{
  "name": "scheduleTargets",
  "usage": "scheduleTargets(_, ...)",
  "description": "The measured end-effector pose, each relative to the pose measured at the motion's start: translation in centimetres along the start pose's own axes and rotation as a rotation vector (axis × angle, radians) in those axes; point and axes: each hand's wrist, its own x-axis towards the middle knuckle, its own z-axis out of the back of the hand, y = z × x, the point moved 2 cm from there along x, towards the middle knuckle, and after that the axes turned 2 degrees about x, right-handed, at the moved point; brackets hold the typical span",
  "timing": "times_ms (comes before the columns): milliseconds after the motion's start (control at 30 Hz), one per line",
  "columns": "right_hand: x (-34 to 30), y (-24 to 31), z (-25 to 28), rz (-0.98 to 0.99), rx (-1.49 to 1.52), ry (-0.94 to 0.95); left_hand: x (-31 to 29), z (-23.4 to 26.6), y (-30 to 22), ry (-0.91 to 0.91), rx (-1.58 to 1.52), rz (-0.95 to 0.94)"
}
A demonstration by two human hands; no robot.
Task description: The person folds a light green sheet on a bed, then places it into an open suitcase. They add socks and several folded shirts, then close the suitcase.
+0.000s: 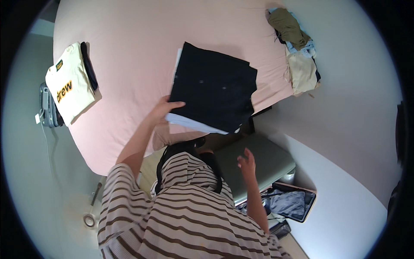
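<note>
My left hand (166, 108) pinches the left edge of a stack of folded clothes, its thumb lying on top. Uppermost is a folded black garment (215, 82) with a few small button-like spots. Beneath it a folded light blue garment (192, 123) shows along the near and left edges. The stack is at the near edge of the pink-sheeted bed (125, 56), part of it reaching past that edge. Apart from the clothes, my right hand (247, 163) is over a grey-green bench with fingers loosely bent and apart, holding nothing.
A folded cream shirt (71, 84) overlaps a dark folded garment (88, 64) at the bed's left edge. Crumpled clothes (291, 32) lie at the far right. A grey-green bench (263, 159) stands near an open suitcase (293, 203). Another grey suitcase (49, 105) is left.
</note>
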Motion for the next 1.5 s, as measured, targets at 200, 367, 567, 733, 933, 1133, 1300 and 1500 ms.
scheduleTargets(200,9.4,8.7,-5.5,-0.202,0.531,0.146,-1.9,9.5,-1.7,-0.024,0.386,0.082)
scheduleTargets(367,14.8,8.1,-9.6,-0.095,0.464,-0.02,1.9,6.9,-5.2,0.099,0.399,0.119)
scheduleTargets(567,14.0,13.4,-9.8,0.059,0.369,-0.092,5.4,5.2,-6.7,-0.222,0.292,-0.042)
scheduleTargets(733,14.1,14.4,-9.2,0.021,0.438,0.105,3.4,3.2,-7.6,-0.2,0.363,-0.223)
scheduleTargets(933,13.3,13.9,-8.2,-0.014,0.546,0.228,-0.4,2.0,-7.3,-0.034,0.277,-0.451)
scheduleTargets(1133,13.5,15.9,-9.6,-0.261,0.785,0.387,4.0,5.4,-7.9,-0.108,0.442,-0.028)
scheduleTargets(1300,13.2,14.1,-9.7,-0.248,1.02,0.515,4.7,5.7,-6.2,0.083,0.363,0.091)
scheduleTargets(1500,11.7,14.0,-8.1,-0.157,0.949,0.502,1.4,7.9,-0.2,0.052,0.358,0.07)
